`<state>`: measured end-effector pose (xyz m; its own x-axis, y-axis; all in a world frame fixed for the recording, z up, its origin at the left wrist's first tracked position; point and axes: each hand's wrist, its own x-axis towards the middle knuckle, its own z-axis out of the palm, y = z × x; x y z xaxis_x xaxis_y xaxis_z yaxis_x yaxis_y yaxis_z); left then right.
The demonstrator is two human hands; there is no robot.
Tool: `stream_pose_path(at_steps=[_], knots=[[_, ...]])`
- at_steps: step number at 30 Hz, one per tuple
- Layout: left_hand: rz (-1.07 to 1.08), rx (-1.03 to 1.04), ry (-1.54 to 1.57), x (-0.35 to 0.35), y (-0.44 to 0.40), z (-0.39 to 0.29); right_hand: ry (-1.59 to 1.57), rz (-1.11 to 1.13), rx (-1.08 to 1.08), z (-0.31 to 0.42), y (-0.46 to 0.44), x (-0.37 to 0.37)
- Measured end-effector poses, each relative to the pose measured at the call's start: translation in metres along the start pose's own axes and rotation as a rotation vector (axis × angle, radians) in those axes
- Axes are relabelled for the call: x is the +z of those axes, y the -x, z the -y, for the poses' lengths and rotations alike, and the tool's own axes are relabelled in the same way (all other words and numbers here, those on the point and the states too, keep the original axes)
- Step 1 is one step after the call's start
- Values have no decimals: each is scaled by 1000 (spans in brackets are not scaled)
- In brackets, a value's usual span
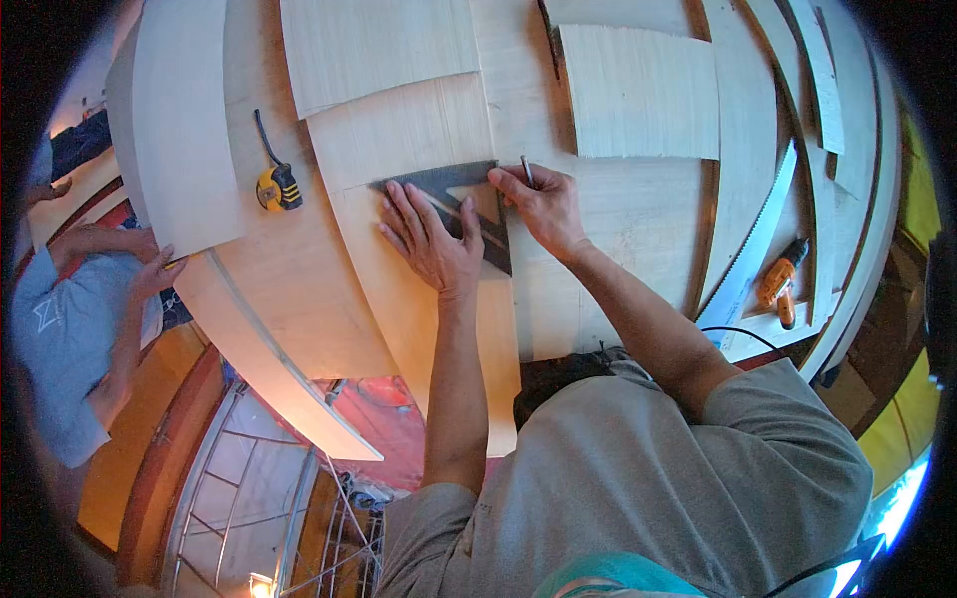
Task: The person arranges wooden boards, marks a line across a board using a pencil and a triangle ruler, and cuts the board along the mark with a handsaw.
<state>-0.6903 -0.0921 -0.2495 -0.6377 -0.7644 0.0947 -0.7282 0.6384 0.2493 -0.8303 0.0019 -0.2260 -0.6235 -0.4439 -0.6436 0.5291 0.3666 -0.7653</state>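
My left hand (435,237) lies with its fingers spread on a dark triangular speed square (495,194), pressing it against a pale wooden board (399,140). My right hand (546,211) is at the square's upper right corner, closed around a pencil (526,171) that points upward. Its thumb and fingertips are close to the square's edge, and I cannot tell if they touch it. The pencil's lower part is hidden in the hand.
A yellow and black tape measure (278,187) lies to the left. On the right are a handsaw (753,244) and an orange drill (783,279). More wooden boards (638,95) surround the work. A co-worker (85,309) touches a board at the left. Metal scaffolding (224,468) stands below.
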Motion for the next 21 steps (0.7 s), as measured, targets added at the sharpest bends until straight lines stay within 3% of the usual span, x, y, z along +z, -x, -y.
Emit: stream_pose_path(at_steps=[21], knots=[[1, -1, -78, 0, 0, -3, 29, 57, 41, 0, -8, -4]])
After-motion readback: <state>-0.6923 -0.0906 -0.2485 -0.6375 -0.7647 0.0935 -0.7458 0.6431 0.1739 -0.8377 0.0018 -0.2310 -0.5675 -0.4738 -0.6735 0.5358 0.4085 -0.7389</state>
